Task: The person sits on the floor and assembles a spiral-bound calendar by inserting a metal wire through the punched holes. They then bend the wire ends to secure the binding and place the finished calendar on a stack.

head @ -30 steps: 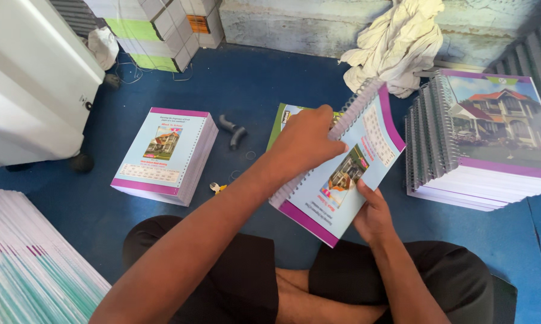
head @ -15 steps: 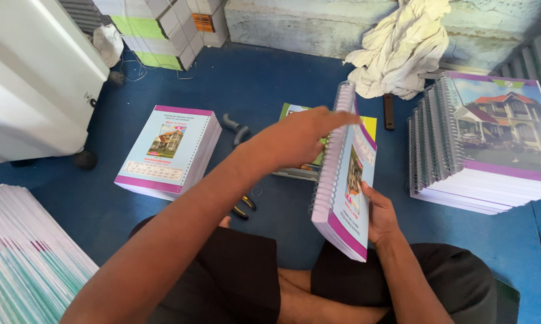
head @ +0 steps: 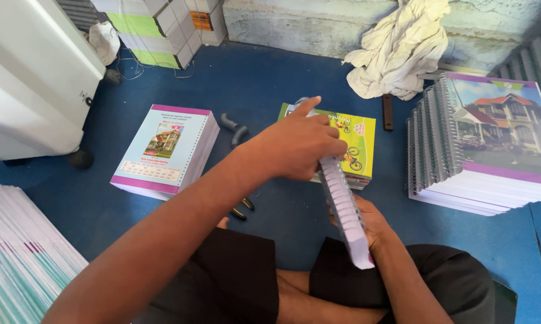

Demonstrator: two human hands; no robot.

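- A fanned stack of printed sheets (head: 18,264) lies at the far left, well left of the spiral-bound book held at the middle.
- A white machine casing (head: 30,78) stands above that stack, up and well left of the book.
- A stack of unbound books with purple-edged covers (head: 165,150) rests on the blue floor (head: 270,78), left of the held book and apart from it.
- Pliers (head: 241,209) lie on the floor just left of the book, partly hidden under the forearm.
- The left hand (head: 297,147) wraps closed around the upper end of the spiral-bound book (head: 344,210), index finger stretched out along the top.
- The book stands edge-on over the person's lap, its wire spine facing the camera.
- The right hand (head: 372,225) supports the book's lower end from beneath and behind; its fingers are mostly hidden, so how tightly it grips cannot be told.
- A green and yellow cover with bicycles (head: 351,141) lies flat on the floor just behind the book.
- A crumpled cream cloth (head: 402,48) sits behind and right of it.
- A tall stack of bound spiral books with a house picture (head: 486,150) stands to the right, apart.
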